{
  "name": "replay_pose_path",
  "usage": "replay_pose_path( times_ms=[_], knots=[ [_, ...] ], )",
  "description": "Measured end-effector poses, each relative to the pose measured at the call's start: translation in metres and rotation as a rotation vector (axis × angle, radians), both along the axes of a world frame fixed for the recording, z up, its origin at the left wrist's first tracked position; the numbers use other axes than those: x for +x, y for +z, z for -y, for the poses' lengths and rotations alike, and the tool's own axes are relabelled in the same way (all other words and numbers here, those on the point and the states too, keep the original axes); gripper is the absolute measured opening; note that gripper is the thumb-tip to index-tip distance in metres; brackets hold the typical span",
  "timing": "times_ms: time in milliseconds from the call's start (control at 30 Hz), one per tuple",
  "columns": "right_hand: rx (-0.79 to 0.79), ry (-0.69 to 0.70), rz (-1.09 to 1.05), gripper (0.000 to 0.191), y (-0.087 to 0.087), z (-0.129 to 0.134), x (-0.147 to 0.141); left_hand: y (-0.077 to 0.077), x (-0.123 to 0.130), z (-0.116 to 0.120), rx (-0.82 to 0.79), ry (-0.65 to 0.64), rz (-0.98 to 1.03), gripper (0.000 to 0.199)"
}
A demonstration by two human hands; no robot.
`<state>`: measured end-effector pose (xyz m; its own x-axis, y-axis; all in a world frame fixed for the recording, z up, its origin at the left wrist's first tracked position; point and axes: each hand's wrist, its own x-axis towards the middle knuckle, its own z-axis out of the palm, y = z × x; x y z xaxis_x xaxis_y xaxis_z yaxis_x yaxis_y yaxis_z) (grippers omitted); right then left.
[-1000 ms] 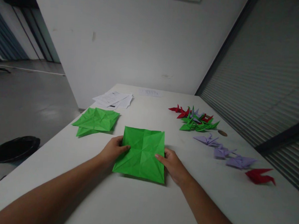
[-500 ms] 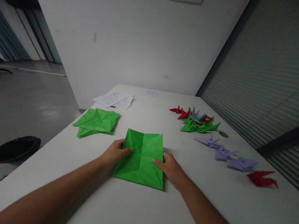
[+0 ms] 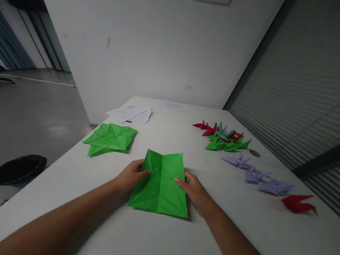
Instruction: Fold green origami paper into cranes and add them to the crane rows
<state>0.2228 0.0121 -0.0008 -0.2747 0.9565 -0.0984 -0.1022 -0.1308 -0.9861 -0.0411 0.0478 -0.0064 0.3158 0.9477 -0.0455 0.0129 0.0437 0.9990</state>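
Note:
Between my hands is a square sheet of green origami paper (image 3: pixel 160 193), creased and bent along a vertical line down its middle. My left hand (image 3: pixel 131 175) grips its left edge, thumb on the front face and fingers behind. On the opposite edge, my right hand (image 3: pixel 194 189) pinches the paper the same way, its fingers mostly hidden behind the sheet. The paper's lower edge is at or just over the white table; I cannot tell whether it touches.
Creased green sheets (image 3: pixel 111 137) lie to the left, with printed papers (image 3: pixel 130 114) behind them. At the right are a pile of folded paper cranes (image 3: pixel 225 141), several purple cranes (image 3: pixel 252 175) and a red one (image 3: pixel 298 203). A black-lined bin (image 3: pixel 18 170) stands left of the table (image 3: pixel 150 244).
The green sheet's sides have come slightly closer together, so it bends more sharply along its middle crease. Both hands keep their hold on its edges.

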Motion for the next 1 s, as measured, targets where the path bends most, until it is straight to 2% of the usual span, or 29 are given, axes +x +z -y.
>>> replay_pose_path(
  times_ms=[233,533,733,1000],
  knots=[
    [-0.031,-0.062,-0.077,0.035,-0.0043,-0.0044,0.0023,-0.0002,-0.0055,-0.0057,0.028,0.019,-0.034,0.034],
    [-0.162,-0.061,-0.21,0.037,-0.0079,-0.0056,0.0084,0.0019,-0.0078,-0.0015,-0.192,0.013,0.312,0.04],
    [-0.21,-0.029,-0.296,0.039,-0.0053,-0.0056,0.0073,0.0046,-0.0062,0.0,-0.26,0.02,0.369,0.039],
    [-0.246,0.007,-0.355,0.038,0.0001,-0.0049,0.0027,0.0062,-0.0087,-0.0031,-0.275,0.008,0.39,0.042]
  ],
)
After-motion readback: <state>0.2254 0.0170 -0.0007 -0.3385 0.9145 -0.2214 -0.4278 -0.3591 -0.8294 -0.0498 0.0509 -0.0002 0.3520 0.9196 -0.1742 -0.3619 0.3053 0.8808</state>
